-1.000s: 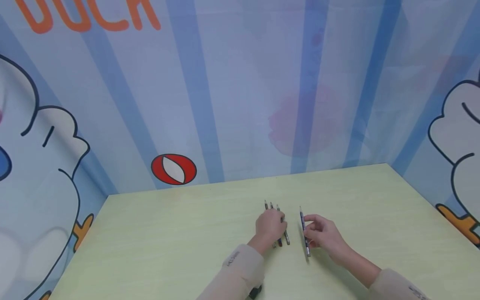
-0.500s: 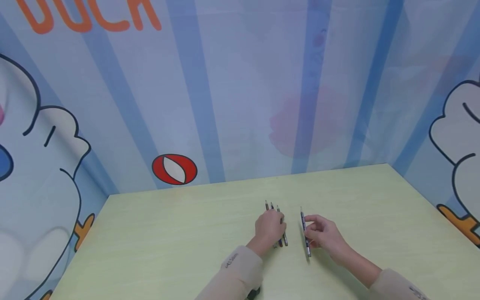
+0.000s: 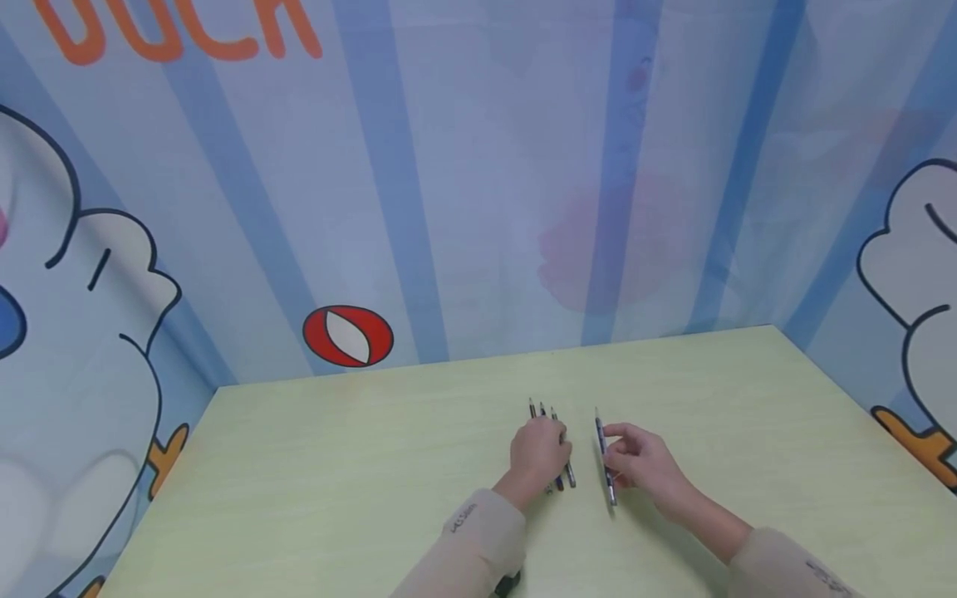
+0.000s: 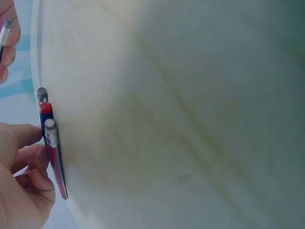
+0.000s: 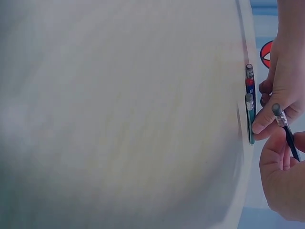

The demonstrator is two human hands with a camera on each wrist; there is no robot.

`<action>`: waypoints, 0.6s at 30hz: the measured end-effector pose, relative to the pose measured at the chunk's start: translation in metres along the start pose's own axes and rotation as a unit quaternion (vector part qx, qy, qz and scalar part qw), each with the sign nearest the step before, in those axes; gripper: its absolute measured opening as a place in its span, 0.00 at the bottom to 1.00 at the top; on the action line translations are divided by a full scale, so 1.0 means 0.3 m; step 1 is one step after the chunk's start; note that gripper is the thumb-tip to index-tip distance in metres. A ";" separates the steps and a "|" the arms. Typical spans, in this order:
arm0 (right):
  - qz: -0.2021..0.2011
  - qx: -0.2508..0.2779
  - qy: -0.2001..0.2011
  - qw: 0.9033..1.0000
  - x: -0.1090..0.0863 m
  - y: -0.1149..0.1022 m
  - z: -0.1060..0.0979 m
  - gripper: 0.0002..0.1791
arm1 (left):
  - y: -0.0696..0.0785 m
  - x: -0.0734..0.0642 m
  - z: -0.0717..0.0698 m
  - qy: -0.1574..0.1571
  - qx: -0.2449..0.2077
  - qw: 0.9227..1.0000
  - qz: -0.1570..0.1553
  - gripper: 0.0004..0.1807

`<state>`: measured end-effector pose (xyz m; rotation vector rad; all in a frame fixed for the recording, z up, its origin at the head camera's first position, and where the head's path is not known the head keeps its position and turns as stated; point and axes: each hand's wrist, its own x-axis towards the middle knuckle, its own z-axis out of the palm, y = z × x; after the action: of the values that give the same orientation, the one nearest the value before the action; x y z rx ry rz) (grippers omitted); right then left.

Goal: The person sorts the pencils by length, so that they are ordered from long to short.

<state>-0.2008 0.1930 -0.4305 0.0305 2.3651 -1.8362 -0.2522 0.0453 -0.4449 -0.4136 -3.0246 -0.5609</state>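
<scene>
Three pencils lie side by side on the table, points facing away from me, under my left hand [image 3: 538, 450]. Its curled fingers and thumb grip the little row along both sides. A red-bodied pencil [image 4: 55, 160] with a white eraser shows in the left wrist view, beside a blue pencil [image 4: 46, 110] with a red end. From the right wrist, a teal pencil [image 5: 251, 123] is nearest, with the left thumb against it. To the right, my right hand [image 3: 649, 467] pinches a dark blue pencil [image 3: 610, 488] between thumb and fingers, its grey eraser end toward me.
The pale yellow-green table [image 3: 359, 482] stretches wide on both sides. Behind it hangs a blue striped backdrop [image 3: 493, 166] with cartoon figures and a red-and-white oval [image 3: 347, 336]. Something dark [image 3: 507, 583] shows by the left sleeve.
My right hand has shifted very slightly left and away from me with its pencil. The left hand and its row of pencils have barely moved.
</scene>
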 end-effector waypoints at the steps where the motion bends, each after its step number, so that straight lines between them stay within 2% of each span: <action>1: -0.001 -0.004 0.001 1.000 0.004 -0.001 0.001 0.23 | -0.001 0.000 -0.001 0.001 -0.003 1.000 0.001 0.07; 4: -0.003 -0.019 0.005 1.000 0.019 -0.006 0.005 0.23 | -0.002 -0.001 -0.003 0.002 -0.009 1.000 0.003 0.09; 18: -0.023 -0.104 0.034 0.994 0.123 -0.027 0.026 0.20 | -0.002 -0.001 -0.007 -0.001 -0.016 1.000 0.000 0.05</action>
<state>-0.2374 0.1806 -0.4293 0.0144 2.6129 -1.6209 -0.2522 0.0439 -0.4430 -0.4156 -3.0218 -0.6095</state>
